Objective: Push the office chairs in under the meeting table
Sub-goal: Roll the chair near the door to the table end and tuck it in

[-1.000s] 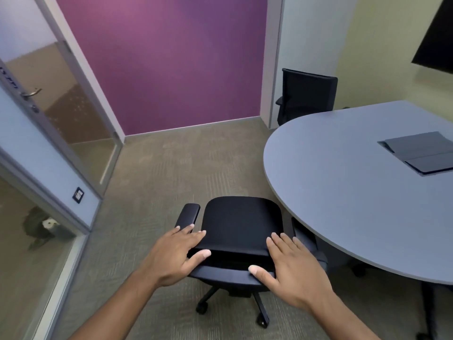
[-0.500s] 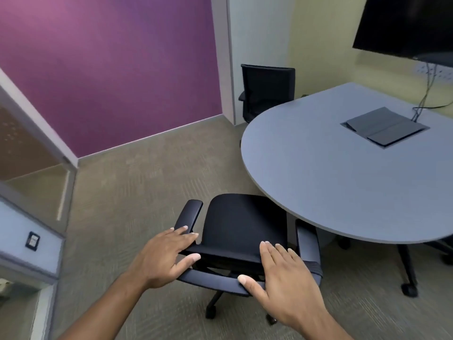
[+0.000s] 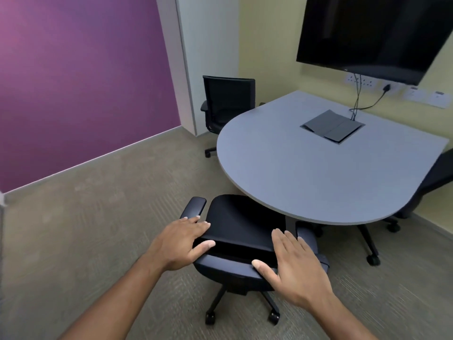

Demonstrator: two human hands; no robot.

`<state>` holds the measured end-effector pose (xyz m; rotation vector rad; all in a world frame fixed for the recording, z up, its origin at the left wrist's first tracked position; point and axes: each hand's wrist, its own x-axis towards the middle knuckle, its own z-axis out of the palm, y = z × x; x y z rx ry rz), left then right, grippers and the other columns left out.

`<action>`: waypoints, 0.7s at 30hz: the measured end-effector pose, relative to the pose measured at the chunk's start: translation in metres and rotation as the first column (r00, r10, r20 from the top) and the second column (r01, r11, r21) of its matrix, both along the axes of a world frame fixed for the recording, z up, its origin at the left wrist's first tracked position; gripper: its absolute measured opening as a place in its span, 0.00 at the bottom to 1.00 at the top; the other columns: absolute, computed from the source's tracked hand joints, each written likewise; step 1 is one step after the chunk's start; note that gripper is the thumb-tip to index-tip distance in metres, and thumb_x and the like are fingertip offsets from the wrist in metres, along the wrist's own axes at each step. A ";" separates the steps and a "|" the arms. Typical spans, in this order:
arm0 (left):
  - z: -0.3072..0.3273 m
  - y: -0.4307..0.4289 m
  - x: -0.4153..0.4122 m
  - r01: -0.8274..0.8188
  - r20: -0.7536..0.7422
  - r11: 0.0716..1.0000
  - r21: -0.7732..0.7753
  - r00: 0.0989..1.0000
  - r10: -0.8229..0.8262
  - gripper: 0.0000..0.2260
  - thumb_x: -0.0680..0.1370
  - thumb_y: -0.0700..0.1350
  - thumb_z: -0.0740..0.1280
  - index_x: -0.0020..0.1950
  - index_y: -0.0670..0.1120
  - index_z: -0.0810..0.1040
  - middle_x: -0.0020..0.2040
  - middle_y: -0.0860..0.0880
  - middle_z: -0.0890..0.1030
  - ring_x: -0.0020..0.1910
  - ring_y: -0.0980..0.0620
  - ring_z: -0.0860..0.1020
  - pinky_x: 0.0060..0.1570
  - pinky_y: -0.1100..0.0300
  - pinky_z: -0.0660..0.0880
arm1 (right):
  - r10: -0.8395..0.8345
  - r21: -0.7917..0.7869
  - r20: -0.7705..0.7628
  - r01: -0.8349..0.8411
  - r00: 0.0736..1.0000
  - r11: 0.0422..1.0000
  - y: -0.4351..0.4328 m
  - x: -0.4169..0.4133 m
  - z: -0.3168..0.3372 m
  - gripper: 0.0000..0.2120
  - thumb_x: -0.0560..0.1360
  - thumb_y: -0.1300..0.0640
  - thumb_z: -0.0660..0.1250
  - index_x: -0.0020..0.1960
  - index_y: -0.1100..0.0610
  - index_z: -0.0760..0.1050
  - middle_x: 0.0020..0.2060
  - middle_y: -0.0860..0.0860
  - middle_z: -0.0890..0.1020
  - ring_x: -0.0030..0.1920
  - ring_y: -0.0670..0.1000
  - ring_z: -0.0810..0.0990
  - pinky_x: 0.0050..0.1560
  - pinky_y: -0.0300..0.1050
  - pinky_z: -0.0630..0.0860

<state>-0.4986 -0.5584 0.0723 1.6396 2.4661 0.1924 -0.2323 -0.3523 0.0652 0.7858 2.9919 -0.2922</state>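
Grey table (image 3: 306, 173) over beige carpet (image 3: 98, 217); left hand (image 3: 180, 244) and right hand (image 3: 294, 268), grips apart, rest on the chair (image 3: 242, 224).

I faced a purple wall (image 3: 81, 77), beige carpet (image 3: 103, 207), and a dark wall-mounted screen (image 3: 372, 33) on a yellow wall (image 3: 269, 45).

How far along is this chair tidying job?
Nothing looks finished. In hand: left hand and right hand rest on the near chair, whose seat front just meets the table edge. Left: the far chair and right-side chair stand out.
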 end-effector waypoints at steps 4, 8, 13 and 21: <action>-0.003 0.007 -0.025 0.054 -0.029 0.998 0.011 0.998 -0.054 0.40 0.82 0.73 0.44 0.82 0.50 0.70 0.80 0.52 0.73 0.83 0.52 0.64 0.82 0.52 0.59 | -0.056 -0.018 -0.008 0.056 0.998 0.998 -0.006 -0.013 -0.004 0.53 0.76 0.18 0.32 0.88 0.54 0.44 0.88 0.50 0.51 0.87 0.51 0.47 0.86 0.53 0.43; -0.008 0.016 -0.052 0.106 -0.050 0.994 0.031 0.993 -0.105 0.42 0.81 0.74 0.40 0.82 0.50 0.71 0.79 0.52 0.74 0.83 0.51 0.65 0.82 0.52 0.59 | -0.092 -0.008 -0.023 0.092 0.995 0.996 -0.009 -0.030 -0.009 0.53 0.76 0.18 0.33 0.88 0.54 0.45 0.88 0.51 0.51 0.87 0.51 0.46 0.85 0.52 0.39; -0.008 0.030 -0.084 0.171 -0.086 0.985 0.027 0.982 -0.168 0.39 0.83 0.71 0.43 0.81 0.48 0.73 0.78 0.51 0.75 0.83 0.51 0.65 0.82 0.53 0.57 | -0.139 -0.024 -0.033 0.138 0.990 0.990 -0.013 -0.052 -0.009 0.54 0.76 0.18 0.32 0.88 0.54 0.43 0.88 0.51 0.48 0.87 0.51 0.43 0.85 0.52 0.37; -0.006 0.038 -0.115 0.258 -0.147 0.964 0.070 0.958 -0.246 0.33 0.87 0.65 0.49 0.78 0.44 0.76 0.76 0.49 0.78 0.81 0.48 0.68 0.81 0.48 0.63 | -0.175 -0.010 -0.053 0.175 0.983 0.985 -0.025 -0.076 -0.004 0.49 0.81 0.22 0.50 0.84 0.61 0.64 0.83 0.57 0.67 0.83 0.59 0.65 0.79 0.59 0.53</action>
